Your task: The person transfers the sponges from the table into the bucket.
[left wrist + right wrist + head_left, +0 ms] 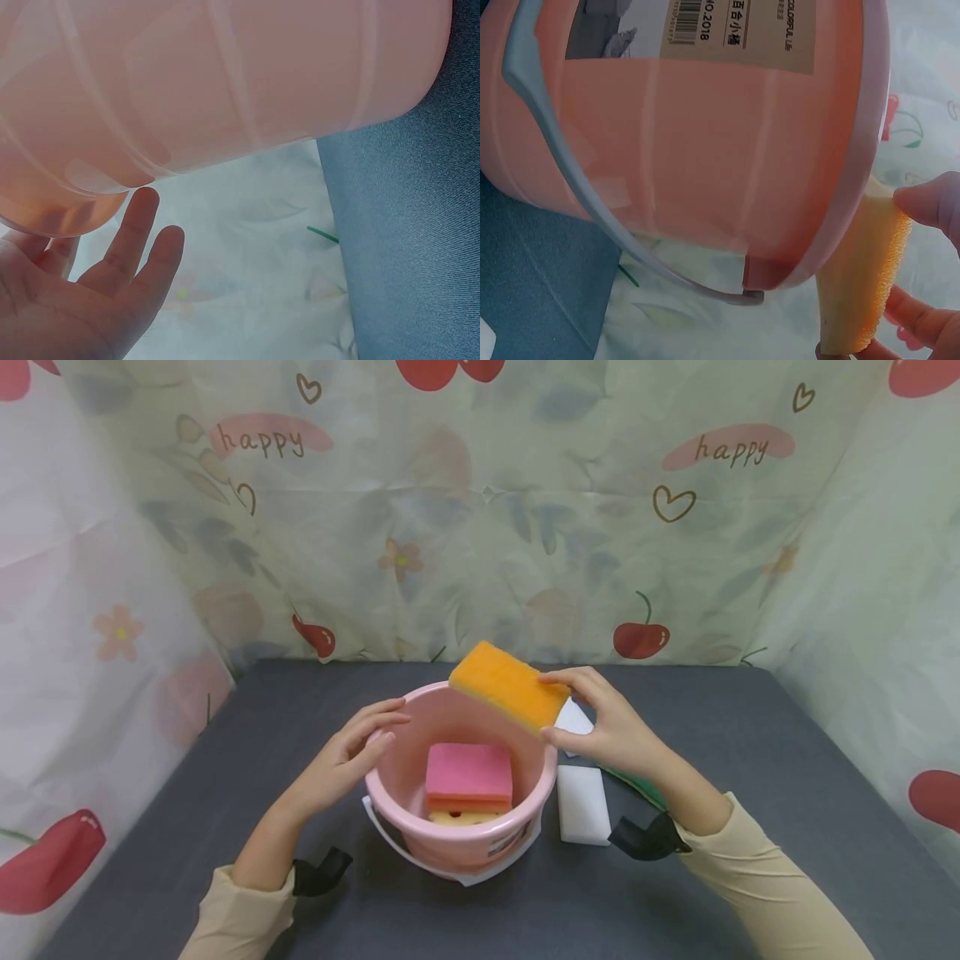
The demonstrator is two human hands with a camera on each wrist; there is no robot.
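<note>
A pink bucket [457, 839] stands upright on the dark table. Inside it, a pink sponge block [468, 770] lies on top of a pale yellow sponge [465, 817] with dark spots. My right hand [618, 727] pinches an orange scouring sponge [510, 685] at its right end, thumb below and fingers above, over the bucket's far right rim. The right wrist view shows the sponge's pale layer [844, 292] facing the bucket wall. My left hand [341, 760] rests at the left rim with loosely extended fingers [135, 232] against the bucket.
Just right of the bucket lies a white sponge block [583, 806]. Behind it are another white piece [573, 722] and a green-edged pad [637, 785], both partly covered by my right hand and forearm. The bucket's pale handle [465, 881] hangs down at its front.
</note>
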